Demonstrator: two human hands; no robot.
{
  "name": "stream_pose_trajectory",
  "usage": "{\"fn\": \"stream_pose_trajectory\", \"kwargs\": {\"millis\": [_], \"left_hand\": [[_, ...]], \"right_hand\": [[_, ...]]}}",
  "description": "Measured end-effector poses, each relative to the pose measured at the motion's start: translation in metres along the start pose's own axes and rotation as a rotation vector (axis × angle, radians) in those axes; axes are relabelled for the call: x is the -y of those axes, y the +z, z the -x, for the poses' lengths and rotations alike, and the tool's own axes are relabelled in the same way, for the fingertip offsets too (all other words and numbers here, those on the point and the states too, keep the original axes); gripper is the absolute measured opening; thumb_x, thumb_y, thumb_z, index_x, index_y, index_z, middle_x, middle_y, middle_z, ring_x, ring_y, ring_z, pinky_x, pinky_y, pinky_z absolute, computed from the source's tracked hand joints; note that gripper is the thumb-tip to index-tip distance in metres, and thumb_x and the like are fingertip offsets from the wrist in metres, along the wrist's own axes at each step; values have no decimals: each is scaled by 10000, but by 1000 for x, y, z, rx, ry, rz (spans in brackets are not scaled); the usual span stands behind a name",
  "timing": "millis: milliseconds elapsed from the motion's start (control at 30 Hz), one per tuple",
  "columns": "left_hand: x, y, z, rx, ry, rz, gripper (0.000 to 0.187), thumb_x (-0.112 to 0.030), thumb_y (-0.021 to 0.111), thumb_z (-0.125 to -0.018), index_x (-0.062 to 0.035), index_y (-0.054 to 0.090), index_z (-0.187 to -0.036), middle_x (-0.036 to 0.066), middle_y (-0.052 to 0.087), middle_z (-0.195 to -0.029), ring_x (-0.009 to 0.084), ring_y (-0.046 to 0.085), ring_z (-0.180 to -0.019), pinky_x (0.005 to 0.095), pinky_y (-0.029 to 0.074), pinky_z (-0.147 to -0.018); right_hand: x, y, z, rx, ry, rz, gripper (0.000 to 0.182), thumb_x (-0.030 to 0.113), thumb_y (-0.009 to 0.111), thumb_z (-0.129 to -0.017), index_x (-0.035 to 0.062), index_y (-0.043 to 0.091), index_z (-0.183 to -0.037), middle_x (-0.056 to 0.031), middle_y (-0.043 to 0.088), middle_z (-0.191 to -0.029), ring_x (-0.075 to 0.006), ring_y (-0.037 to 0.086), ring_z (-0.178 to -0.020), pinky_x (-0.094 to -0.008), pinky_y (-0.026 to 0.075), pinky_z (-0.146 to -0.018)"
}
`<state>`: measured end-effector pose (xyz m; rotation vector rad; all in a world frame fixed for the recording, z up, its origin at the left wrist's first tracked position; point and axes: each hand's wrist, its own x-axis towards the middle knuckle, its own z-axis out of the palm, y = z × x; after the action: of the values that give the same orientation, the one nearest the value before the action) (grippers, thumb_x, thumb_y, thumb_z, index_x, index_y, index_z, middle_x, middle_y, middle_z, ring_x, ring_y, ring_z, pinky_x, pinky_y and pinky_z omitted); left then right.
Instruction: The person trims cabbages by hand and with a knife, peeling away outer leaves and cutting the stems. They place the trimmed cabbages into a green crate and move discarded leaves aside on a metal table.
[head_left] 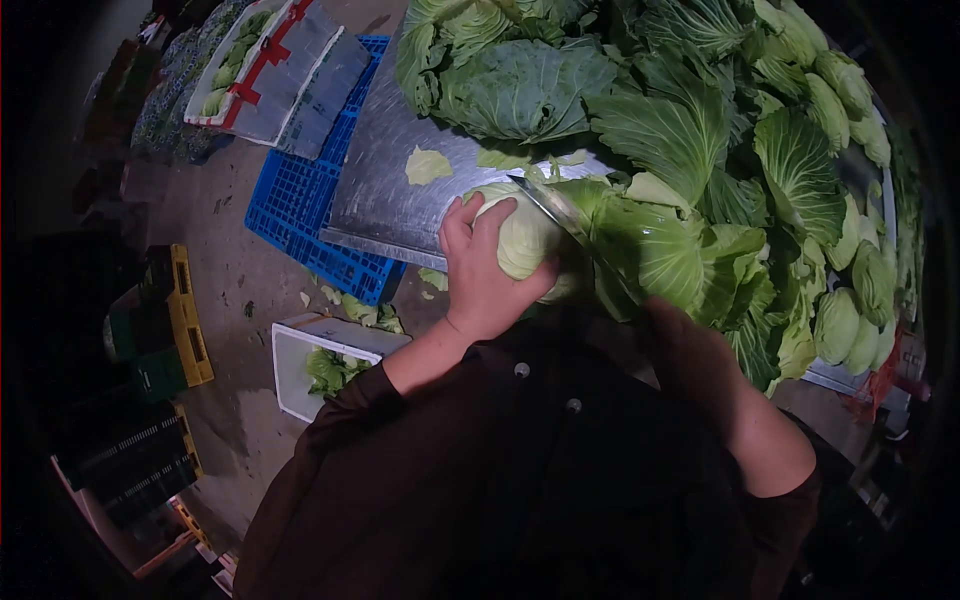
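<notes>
My left hand (pixel 487 270) is closed around a pale, trimmed cabbage (pixel 527 240), its fingers over the top and its thumb on the near side. My right hand (pixel 682 345) grips a knife (pixel 556 208), whose handle is mostly hidden in shadow. The blade points up and to the left, lying along the right side of the cabbage. Loose green outer leaves (pixel 660 255) spread right beside the blade. Small leaf scraps (pixel 428 166) lie on the metal table (pixel 375 195) beyond my left hand.
Large leafy cabbages (pixel 530 90) are heaped at the back, and trimmed pale ones (pixel 838 325) at the right. A blue plastic pallet (pixel 300 210) sticks out left of the table. Below it stands a white box (pixel 290 375) with leaves inside. Crates (pixel 155 345) stand far left.
</notes>
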<state>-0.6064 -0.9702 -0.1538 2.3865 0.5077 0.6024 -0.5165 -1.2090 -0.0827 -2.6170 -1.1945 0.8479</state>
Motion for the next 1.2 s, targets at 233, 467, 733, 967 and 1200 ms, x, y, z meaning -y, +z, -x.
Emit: {"fn": "stream_pose_trajectory", "kwargs": {"millis": [233,467,733,967,1200], "left_hand": [[-1,1,-2,-12,-38,-23,713,-339,784,-626,-79,494,-1223,217,369,-1245,422,305,-1230,503,277,-1026],[-2,1,-3,-25,-103,9,721,-315,802,-597,-78,507,-1210,214,380,-1236,408,320,-1220,492,287,-1018],[9,1,-4,-62,-99,6,703,-295,793,-625,-74,486,-1217,207,373,-1229,384,344,-1210,484,310,-1005],[28,-3,1,-49,-65,128,684,-299,783,-653,-60,484,-1220,206,361,-1238,372,340,-1226,474,299,-1024],[46,-14,-1,-8,-23,171,670,-323,753,-678,-47,490,-1229,205,390,-1260,371,375,-1218,444,326,-1030]], "right_hand": [[7,-16,-12,92,19,26,410,274,509,-922,62,418,-1262,-194,622,-1013,-400,637,-807,-466,526,-654],[0,-20,-31,32,-120,3,423,296,575,-881,49,475,-1209,-173,640,-994,-354,658,-801,-419,532,-631],[10,-13,-92,98,-211,194,358,239,484,-938,26,511,-1225,-195,625,-1075,-275,620,-993,-337,476,-844],[-71,90,-103,-221,-297,-58,409,261,422,-945,30,478,-1278,-215,619,-957,-344,617,-855,-367,476,-846],[5,-7,-83,29,54,-185,393,321,533,-908,112,540,-1240,-139,638,-1006,-265,643,-879,-370,500,-780]]}}
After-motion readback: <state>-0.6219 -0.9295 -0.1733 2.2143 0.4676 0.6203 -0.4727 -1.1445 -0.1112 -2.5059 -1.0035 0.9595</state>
